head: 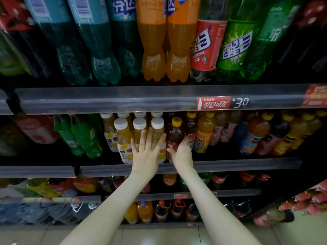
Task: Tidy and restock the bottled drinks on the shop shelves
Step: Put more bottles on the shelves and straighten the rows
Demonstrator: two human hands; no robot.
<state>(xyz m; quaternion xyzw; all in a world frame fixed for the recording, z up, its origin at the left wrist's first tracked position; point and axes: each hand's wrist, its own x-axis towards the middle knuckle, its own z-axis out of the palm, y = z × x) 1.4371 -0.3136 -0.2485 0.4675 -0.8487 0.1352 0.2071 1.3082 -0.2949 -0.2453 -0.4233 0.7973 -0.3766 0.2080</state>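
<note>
Head view of a drinks fixture during tidying. The left hand (146, 154) lies flat, fingers straight and spread, pressing against the front of the white-capped juice bottles (122, 137), which stand upright in close rows at the front of the middle shelf (230, 164). The right hand (182, 152), just beside the left but not touching it, curls thumb and fingers round the lower body of a dark yellow-capped bottle (176, 133). This bottle stands directly to the right of the juice rows, at the shelf's front edge. Farther right, mixed yellow-capped drinks (205, 133) crowd the same shelf less evenly, and to the left green bottles (79, 137) stand apart from the juice, with a dark gap between. On the upper shelf (106, 99), which carries a red price tag (223, 102), large soda bottles (154, 50) fill the width. The lower shelves (194, 193) hold further bottles, too dim to sort. By the look of it the juice block is already squared, and the step in hand is seating the dark bottle against it. The right-hand stretch of this shelf and the gap on the left appear not yet dealt with, so the task is judged only partly done. No carton or spare stock for refilling is in view.
</note>
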